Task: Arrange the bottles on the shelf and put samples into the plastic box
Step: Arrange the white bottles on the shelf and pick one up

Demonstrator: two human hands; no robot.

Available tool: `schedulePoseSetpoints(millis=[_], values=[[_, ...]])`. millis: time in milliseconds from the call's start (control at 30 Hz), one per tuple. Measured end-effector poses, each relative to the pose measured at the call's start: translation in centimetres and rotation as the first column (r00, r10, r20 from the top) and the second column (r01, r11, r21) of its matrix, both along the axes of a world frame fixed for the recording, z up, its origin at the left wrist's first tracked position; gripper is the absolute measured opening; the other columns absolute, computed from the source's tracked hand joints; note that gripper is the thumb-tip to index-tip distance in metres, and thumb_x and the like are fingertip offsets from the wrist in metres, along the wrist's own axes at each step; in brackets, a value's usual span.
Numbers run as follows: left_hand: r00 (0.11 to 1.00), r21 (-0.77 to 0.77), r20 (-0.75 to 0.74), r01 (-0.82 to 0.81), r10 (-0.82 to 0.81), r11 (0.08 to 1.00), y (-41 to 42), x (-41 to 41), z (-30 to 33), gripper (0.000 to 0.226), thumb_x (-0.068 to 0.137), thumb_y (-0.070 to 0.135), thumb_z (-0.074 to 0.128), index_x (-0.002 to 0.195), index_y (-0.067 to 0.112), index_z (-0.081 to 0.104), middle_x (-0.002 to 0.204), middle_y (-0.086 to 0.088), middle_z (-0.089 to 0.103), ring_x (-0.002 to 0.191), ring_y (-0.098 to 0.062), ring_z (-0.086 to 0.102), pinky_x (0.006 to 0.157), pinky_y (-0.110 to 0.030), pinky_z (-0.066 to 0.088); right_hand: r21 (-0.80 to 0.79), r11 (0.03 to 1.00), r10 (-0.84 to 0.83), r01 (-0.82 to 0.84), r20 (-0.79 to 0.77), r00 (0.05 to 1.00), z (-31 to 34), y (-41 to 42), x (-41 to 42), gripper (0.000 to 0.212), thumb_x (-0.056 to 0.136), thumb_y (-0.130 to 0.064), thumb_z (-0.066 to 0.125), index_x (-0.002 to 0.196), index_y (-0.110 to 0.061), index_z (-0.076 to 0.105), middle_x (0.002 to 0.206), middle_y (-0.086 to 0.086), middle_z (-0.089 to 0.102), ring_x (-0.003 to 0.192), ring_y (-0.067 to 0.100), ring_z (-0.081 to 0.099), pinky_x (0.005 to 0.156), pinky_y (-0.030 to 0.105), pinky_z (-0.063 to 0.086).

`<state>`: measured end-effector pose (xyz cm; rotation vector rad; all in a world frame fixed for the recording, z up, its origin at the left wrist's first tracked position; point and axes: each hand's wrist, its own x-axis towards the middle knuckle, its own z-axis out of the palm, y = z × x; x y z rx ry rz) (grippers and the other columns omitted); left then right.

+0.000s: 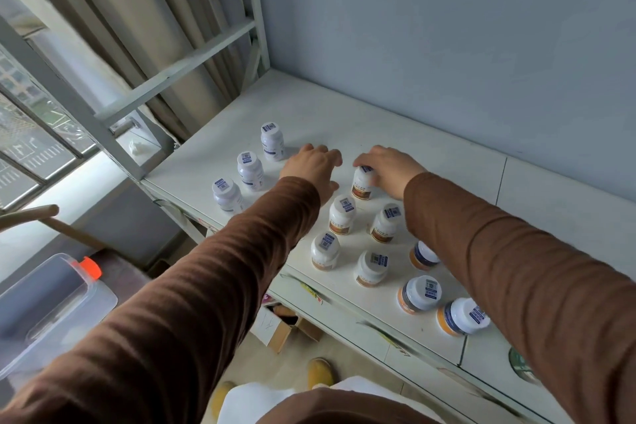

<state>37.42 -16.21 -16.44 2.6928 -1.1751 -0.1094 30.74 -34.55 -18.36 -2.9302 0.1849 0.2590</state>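
Note:
Several white bottles with blue code stickers on their caps stand on the white shelf (344, 120). Three blue-labelled bottles (250, 171) form a row at the left. Brown-labelled bottles (341, 215) stand in two rows in the middle. Orange-banded bottles (419, 294) stand at the right. My right hand (389, 169) is closed over the cap of the rearmost brown-labelled bottle (362, 186). My left hand (315, 167) hovers just left of it, fingers spread, holding nothing. A clear plastic box with an orange latch (55, 306) sits low at the left.
The shelf's grey metal frame (113, 148) rises at the left, with a curtain and a window behind it. A wall backs the shelf. Below the shelf lies an open cardboard box (285, 327) on the floor by my feet.

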Motion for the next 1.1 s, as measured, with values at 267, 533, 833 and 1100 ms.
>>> schedulePoseSetpoints(millis=[267, 533, 833, 1100], values=[[0.975, -0.348, -0.221, -0.106, 0.029, 0.931, 0.7, -0.3, 0.5, 0.05, 0.08, 0.035, 0.073, 0.124, 0.022, 0.054, 0.115, -0.001, 0.061, 0.103, -0.02, 0.056, 0.09, -0.032, 0.045, 0.36, 0.929, -0.191, 0.089, 0.259, 0.947, 5.7, -0.7, -0.8, 0.032, 0.088, -0.023, 0.066, 0.12, -0.022, 0.061, 0.11, 0.003, 0.064, 0.098, 0.022, 0.06, 0.085, 0.03, 0.045], [0.456, -0.608, -0.788, -0.475, -0.414, 0.636, 3.8, -2.5, 4.3, 0.041, 0.092, 0.035, 0.06, 0.12, 0.006, 0.058, 0.098, -0.008, 0.063, 0.085, -0.014, 0.059, 0.081, -0.025, 0.049, 0.746, 0.653, -0.429, 0.128, 0.225, 0.875, 10.9, 5.0, -1.7, 0.045, 0.083, -0.053, 0.068, 0.08, -0.009, 0.058, 0.061, 0.0, 0.055, 0.053, 0.015, 0.046, 0.05, 0.027, 0.04], [0.21, -0.514, -0.839, -0.611, -0.502, 0.602, 8.8, -5.3, 3.7, 0.039, 0.1, 0.04, 0.042, 0.118, 0.011, 0.06, 0.104, -0.011, 0.064, 0.09, -0.022, 0.059, 0.082, -0.032, 0.049, 0.57, 0.816, -0.32, 0.093, 0.313, 0.894, 11.3, 10.4, -3.3, 0.046, 0.081, -0.068, 0.058, 0.086, -0.023, 0.063, 0.071, -0.009, 0.058, 0.071, 0.015, 0.055, 0.068, 0.03, 0.042], [0.808, -0.629, -0.583, -0.389, -0.078, 0.673, 6.1, -8.6, 3.4, 0.049, 0.073, 0.022, 0.08, 0.112, 0.016, 0.051, 0.099, -0.004, 0.058, 0.079, -0.011, 0.055, 0.075, -0.022, 0.052, 0.534, 0.844, -0.238, 0.054, 0.282, 0.93, 10.9, 9.0, -6.9, 0.041, 0.081, -0.037, 0.074, 0.117, -0.02, 0.065, 0.107, -0.005, 0.067, 0.096, 0.014, 0.064, 0.09, 0.037, 0.053]])
